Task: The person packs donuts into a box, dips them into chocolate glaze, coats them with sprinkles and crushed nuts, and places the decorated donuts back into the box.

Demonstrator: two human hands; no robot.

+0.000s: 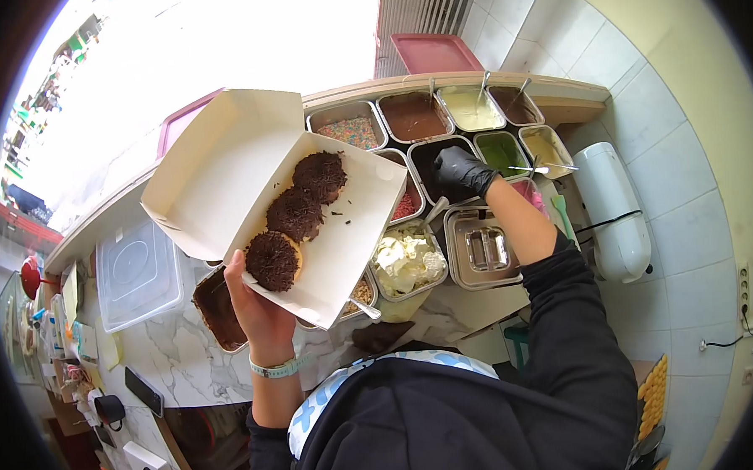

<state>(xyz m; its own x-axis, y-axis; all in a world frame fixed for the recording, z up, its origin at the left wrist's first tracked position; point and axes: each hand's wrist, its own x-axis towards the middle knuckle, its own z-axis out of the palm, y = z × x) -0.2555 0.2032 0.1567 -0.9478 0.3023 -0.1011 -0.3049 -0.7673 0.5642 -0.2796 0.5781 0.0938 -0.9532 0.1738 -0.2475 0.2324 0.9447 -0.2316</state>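
Black-gloved right hand (464,171), fingertips invisible.

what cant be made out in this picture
All in the head view:
Gloved right hand's fingertips: lost against the dark tray.
Left hand's other fingers: hidden beneath the box.
Phone screen: dark, too small.
Bright background: washed out by glare.

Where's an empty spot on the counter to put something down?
The best spot looks like the bare marble counter between the clear plastic tub, the black phone and the brown-smeared tray. It's crowded where the topping trays sit side by side.
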